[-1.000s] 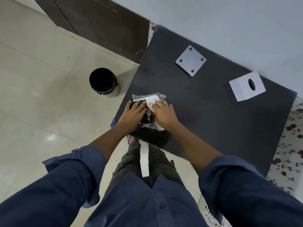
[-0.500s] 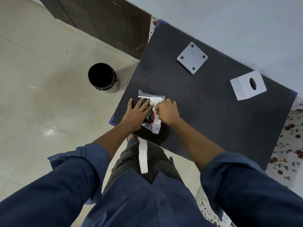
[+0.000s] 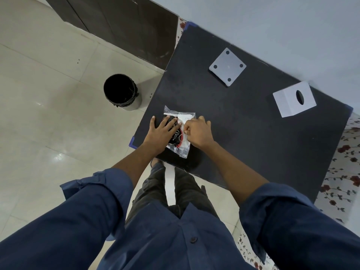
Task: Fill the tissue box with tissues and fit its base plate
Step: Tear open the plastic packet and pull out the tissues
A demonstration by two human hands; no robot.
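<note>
**Both hands on the tissue packet at the near edge of the desk**

On the tiled floor to the left stands a black bin (image 3: 121,91), just off the desk's left edge. The black desk (image 3: 243,137) fills the middle and right of the view, its far edge against a pale wall.

The left hand (image 3: 161,131) lies flat, palm down, with its fingers spread apart over the left part of a clear plastic tissue packet (image 3: 180,133). This grip is open: nothing is pinched, the hand only presses down on the packet's dark printed face. The packet lies flat on the desk near its front left corner, with its far end sticking out beyond the fingertips and its near end showing between the two wrists.

The right hand (image 3: 197,131) is just beside the left, on the packet's right edge. Its fingers are curled together with the thumb against them, and this grip appears closed on the white part of the wrapper at that edge. Both rolled blue sleeves show in the foreground.

Farther back, well apart from the hands, a flat grey base plate (image 3: 227,66) with a dark dot near each of its four corners lies on the desk. To the right of it, near the desk's far right corner, sits the white tissue box (image 3: 292,99), with the oval slot in its top face turned upward. Plate and box are apart from each other, and neither is touched.
</note>
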